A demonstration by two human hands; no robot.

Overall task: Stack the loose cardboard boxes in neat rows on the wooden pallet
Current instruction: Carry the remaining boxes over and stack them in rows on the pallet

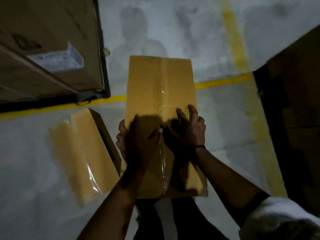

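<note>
- the box (155, 84), a long brown carton, lies lengthwise straight ahead of the person, between the two forearms. its far end points away.
- a strip of clear tape (164, 94) runs down the middle of its top face.
- the left grip (136, 135) grasps the box by its left edge. the thumb lies across the top and the fingers (121, 134) curl round under the side.
- the right grip (188, 130) is released. its fingers are straight and spread, laid on the top face close to the right edge. i cannot tell how hard it presses.
- a dark band (199, 147) circles the right wrist, and a white sleeve (277, 213) shows at the lower right.
- the near end of the box sits over the person's dark legs (152, 220). whether it is lifted or stands on the floor (173, 23) i cannot tell.
- in this view the box crosses a yellow line (223, 82) painted on the grey floor. a fainter yellow line runs away at the upper right.
- a second box (78, 153), also taped, lies on the floor just left of the first, turned at a slant. a dark slot shows in its side.
- big cartons (52, 32) fill the upper left, one bearing a white label (58, 61). a dark base runs beneath them.
- a dim stack (294, 101) of cartons stands at the right edge, well apart from the box.
- the view is dark and somewhat blurred, so print on the label cannot be read.
</note>
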